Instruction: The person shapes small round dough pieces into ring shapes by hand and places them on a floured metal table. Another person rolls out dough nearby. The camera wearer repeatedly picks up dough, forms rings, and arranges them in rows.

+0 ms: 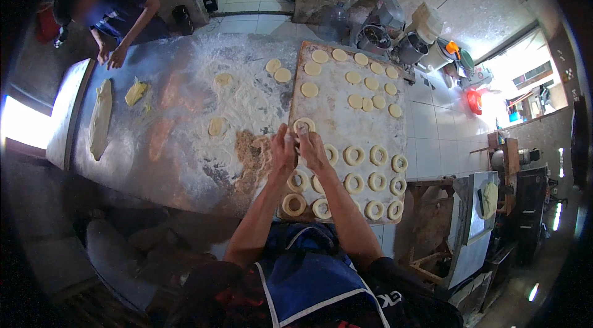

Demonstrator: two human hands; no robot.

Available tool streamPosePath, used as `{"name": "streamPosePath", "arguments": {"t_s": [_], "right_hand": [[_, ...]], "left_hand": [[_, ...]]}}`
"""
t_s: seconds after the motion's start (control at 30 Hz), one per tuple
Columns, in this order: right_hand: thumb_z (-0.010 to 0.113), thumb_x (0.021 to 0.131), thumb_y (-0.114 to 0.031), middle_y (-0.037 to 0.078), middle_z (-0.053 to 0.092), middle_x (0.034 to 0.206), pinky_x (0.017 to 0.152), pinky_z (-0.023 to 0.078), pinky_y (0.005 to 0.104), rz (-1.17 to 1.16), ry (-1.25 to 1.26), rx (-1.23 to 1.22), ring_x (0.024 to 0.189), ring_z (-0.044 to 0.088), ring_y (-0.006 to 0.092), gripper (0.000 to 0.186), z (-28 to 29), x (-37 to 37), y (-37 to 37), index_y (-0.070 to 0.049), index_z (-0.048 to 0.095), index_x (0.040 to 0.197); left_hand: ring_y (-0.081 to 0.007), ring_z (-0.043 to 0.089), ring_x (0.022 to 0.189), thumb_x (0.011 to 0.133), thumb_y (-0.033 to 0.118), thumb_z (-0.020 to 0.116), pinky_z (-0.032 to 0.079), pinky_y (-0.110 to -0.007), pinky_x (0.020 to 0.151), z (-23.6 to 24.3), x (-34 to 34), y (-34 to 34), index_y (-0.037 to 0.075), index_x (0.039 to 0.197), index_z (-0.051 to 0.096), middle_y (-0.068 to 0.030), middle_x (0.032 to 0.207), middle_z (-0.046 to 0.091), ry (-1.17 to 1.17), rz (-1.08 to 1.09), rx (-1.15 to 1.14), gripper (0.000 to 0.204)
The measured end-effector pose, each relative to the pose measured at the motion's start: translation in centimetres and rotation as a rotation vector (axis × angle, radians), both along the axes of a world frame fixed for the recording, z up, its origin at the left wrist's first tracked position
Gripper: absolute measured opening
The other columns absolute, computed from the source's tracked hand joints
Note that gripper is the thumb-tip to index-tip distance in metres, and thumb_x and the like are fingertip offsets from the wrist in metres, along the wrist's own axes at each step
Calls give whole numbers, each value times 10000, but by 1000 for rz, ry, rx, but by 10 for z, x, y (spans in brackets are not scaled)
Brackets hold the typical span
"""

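My right hand (312, 152) is closed at a pale dough ring (304, 120), its fingers at the ring's near side and hole. Just left of it, at the board's edge, my left hand (283, 154) has its fingers drawn together; what they hold, if anything, is hidden. Both hands are over the left edge of a floured board (336, 125). Rows of dough rings (354, 155) lie on its near half, a few partly behind my right forearm. Flat dough discs (310, 90) lie scattered over its far half.
A floury metal table (176, 167) extends left, bearing a long dough strip (100, 119), a yellowish lump (136, 92), several discs and a brown crumbly pile (252, 154). A co-worker (123, 10) leans over its far left corner. Buckets (412, 48) stand beyond the board.
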State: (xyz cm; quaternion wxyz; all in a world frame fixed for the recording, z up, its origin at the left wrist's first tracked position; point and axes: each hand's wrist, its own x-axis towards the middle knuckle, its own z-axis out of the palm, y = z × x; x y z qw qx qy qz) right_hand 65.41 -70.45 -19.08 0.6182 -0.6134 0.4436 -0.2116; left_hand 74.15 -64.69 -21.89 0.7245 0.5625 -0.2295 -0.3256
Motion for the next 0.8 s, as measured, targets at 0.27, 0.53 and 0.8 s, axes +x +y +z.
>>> {"name": "streamPosePath", "arguments": {"t_s": [0.27,0.53,0.8], "right_hand": [[451,997,-411,99,493,505,493,377,396,136,74,-194,469,483,233,579,11,-53,-25,53,597,683],[439,993,-421,195,502,521,497,394,411,98,141,-349,450,454,279,580,3,-82,-42,53,600,701],[555,928,-333,178,531,585,515,425,384,33,-172,-54,505,508,237,417,13,-98,-48,36,559,733]], "left_hand": [[-165,552,603,993,334,418,489,-354,569,5,-48,-21,96,845,544,-15,727,532,-126,107,63,307],[-191,570,685,987,339,441,484,-353,599,1,-79,-36,68,902,541,-61,805,563,-620,188,106,301],[-170,562,743,993,302,442,490,-330,689,-25,-78,-47,45,1048,543,-55,852,553,-141,-66,168,282]]}}
